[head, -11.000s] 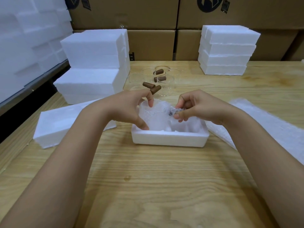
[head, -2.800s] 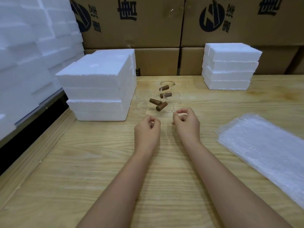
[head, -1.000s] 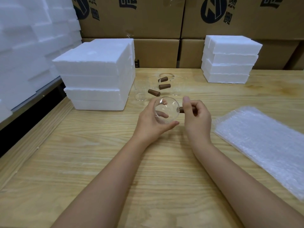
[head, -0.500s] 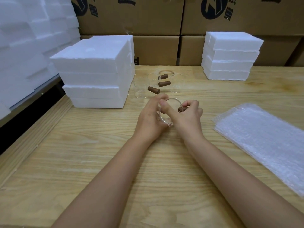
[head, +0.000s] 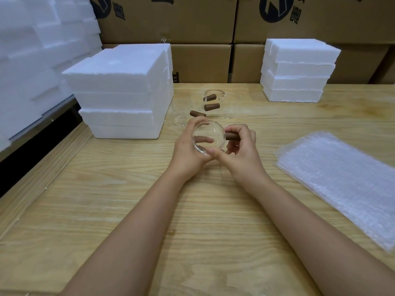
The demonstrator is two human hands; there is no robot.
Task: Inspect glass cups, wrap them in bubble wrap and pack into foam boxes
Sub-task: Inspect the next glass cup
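Foam boxes (head: 119, 88) stand stacked at the left, closed. Just right of them three cups (head: 181, 112) remain on the table (head: 192, 210), one fewer than a few seconds ago, when both hands were empty. The left hand (head: 188, 152) cradles the fourth glass cup (head: 208, 138) above the table, fingers curled round its body and visible through the glass. Half a second ago the cup sat tilted away; its mouth now faces the viewer. The right hand (head: 241, 152) has fingers wrapped round the brown handle (head: 232, 136), thumb at the base. Judgement: inspection is under way by rotation. The bubble wrap (head: 342, 178) at the right lies untouched, so wrapping is not begun.
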